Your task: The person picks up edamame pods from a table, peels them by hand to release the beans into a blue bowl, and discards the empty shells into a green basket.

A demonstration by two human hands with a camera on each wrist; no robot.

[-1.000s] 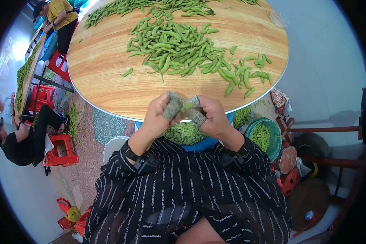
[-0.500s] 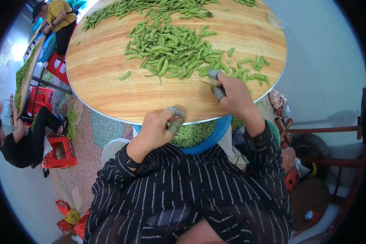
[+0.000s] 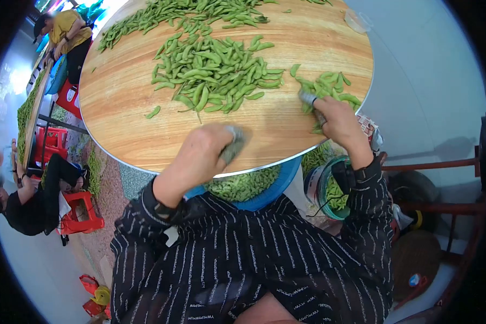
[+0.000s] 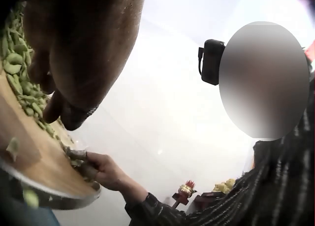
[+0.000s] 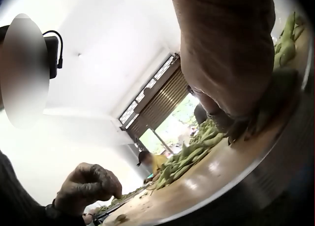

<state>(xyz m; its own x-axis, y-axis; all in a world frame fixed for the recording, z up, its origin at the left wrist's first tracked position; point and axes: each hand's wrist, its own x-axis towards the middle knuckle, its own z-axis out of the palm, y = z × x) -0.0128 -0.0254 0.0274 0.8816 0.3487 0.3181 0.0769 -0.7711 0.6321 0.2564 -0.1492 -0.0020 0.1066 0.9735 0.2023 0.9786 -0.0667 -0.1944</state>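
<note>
My left hand [image 3: 200, 154] rests over the near rim of the round wooden table [image 3: 124, 92], above the blue basin [image 3: 278, 183] of pods under the edge. Its fingers are loosely curled and I see nothing held in them; the wrapped fingertip [image 3: 233, 144] points toward the table's middle. The big heap of green pods [image 3: 210, 70] lies ahead of this hand, a little to the left, and well apart from it. My right hand [image 3: 337, 121] is much nearer to work: it reaches to the small cluster of pods [image 3: 329, 89] at the right edge. Its wrapped fingertips [image 3: 308, 100] touch the pods there, but I cannot tell if they already pinch one. The pods just beyond the fingers lie mostly with their long axis across my reach, left to right, some tilted.
</note>
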